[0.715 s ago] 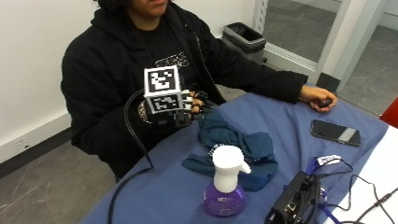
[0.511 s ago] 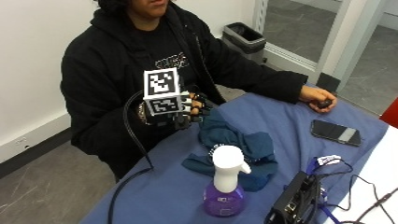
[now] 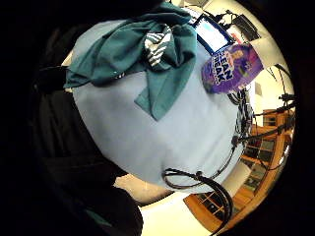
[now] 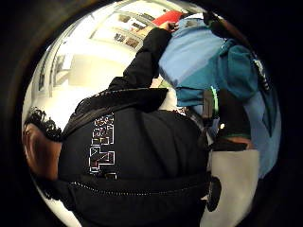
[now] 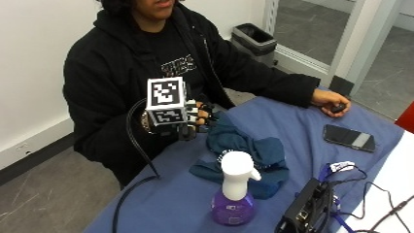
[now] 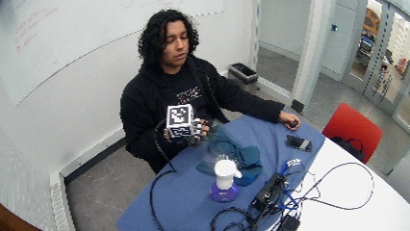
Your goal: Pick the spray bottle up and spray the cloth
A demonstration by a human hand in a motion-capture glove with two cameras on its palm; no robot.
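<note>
Black-gloved right hand [image 5: 199, 118] was raised over near edge of blue-covered tabletop [image 5: 284, 124], just beside crumpled teal cloth [image 5: 242, 150], not touching it. Grip: fingers looked loosely curled, holding nothing; partly hidden, so not certain. White-topped spray bottle w/ purple base [image 5: 234, 196] stood upright on tabletop, in front of cloth, nozzle toward cloth side, apart from hand. Seen in little-finger palm view too: cloth [image 3: 142, 54] bunched on blue cover, bottle's purple label [image 3: 229, 69] just beyond it. Bare left hand [image 5: 330, 100] rested on far end of tabletop. Black phone [image 5: 349, 138] lay flat nr that hand. Black box w/ cables [image 5: 310, 211] sat by bottle.
</note>
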